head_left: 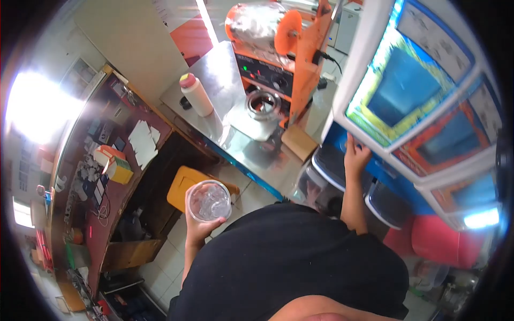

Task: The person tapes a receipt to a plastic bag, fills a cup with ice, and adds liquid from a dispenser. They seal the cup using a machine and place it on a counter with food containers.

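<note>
My left hand (200,227) is wrapped round a clear plastic cup (210,201), with what looks like ice inside. The cup is held out in front of my black shirt, above the tiled floor. On the other side, my right hand (357,158) reaches to the blue front of a drink dispenser (377,171). Its index finger is stretched out and the fingers are apart, right at the lower edge of the nearest tank panel (409,85). A dark drip tray (329,166) lies just beside that hand.
An orange cup sealing machine (302,69) with a film roll stands on a metal counter (214,64). Near it are a white bottle with a pink cap (196,96) and a brown box (299,143). A yellow stool (184,184) and a cluttered desk (115,200) stand left.
</note>
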Demonstrator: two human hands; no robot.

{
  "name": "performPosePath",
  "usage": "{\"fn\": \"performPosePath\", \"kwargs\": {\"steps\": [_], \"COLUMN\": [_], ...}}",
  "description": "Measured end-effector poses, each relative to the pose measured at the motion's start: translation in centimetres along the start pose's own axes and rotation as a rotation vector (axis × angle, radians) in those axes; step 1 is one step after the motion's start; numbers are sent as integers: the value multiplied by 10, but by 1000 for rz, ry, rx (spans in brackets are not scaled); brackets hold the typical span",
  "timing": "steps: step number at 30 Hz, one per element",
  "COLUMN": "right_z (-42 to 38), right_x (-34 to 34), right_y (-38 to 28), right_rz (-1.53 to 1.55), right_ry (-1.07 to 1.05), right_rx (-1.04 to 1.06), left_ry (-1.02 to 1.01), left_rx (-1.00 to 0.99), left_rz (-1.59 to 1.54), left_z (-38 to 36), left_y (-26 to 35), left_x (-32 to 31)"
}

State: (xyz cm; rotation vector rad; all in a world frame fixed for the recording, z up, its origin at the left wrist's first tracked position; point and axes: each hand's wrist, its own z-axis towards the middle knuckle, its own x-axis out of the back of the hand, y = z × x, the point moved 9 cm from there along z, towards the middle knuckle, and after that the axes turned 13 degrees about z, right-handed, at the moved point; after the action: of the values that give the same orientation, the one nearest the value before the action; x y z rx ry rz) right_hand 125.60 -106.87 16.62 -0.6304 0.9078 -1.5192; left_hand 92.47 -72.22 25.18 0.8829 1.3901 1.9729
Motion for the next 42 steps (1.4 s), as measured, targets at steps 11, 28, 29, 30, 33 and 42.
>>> {"fn": "performPosePath", "kwargs": {"steps": [11,28,29,30,33,42], "right_z": [-16,-31,-31,-32,-31,-28], "right_x": [15,14,16,21,16,-1], "right_y": [0,-24,-22,-22,-20,-47], "right_rz": [-42,-257,-275,-277,-354,-507], "right_ry": [96,377,383,396,385,448], "right_rx": [8,-20,-20,-14,-75,64], "left_ry": [-384,-951,-941,-952,-999,-936], "left_rx": [-21,-191,-158,-167,-97,-158], "left_rz": [15,-201,-208,-209,-198,-242], "left_z": [129,256,256,256,261,289], "left_y": [-62,-81,-86,-87,-99,-97], "left_x": [-45,-74,-67,-60,-40,-19]}}
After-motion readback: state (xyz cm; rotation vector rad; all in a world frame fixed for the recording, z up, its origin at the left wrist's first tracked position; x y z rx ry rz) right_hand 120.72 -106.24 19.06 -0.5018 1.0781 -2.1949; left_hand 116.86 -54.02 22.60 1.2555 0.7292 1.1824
